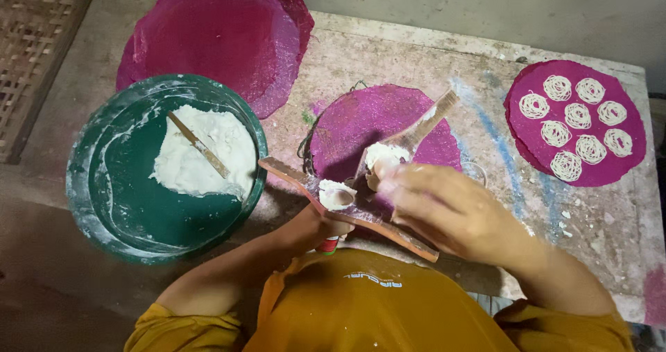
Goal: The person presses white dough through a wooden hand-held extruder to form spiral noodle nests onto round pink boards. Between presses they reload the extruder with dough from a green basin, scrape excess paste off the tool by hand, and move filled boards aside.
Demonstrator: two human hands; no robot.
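A wooden press (347, 206) is gripped from below by the left hand (316, 230), fingers closed around it. White dough (383, 156) is pinched in the right hand (444, 210) above the press, over a magenta mat (361, 119). A green bowl (97, 185) of dough is set just beside it.

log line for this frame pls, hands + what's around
left hand: grips wooden press from below | right hand: pushes dough into press | nearby: green bowl, pink mat, mat with noodle coils

Worn, paint-stained concrete table (388, 61), woven bamboo mat (35, 54) at left, grey wall (485, 5) behind, dim light
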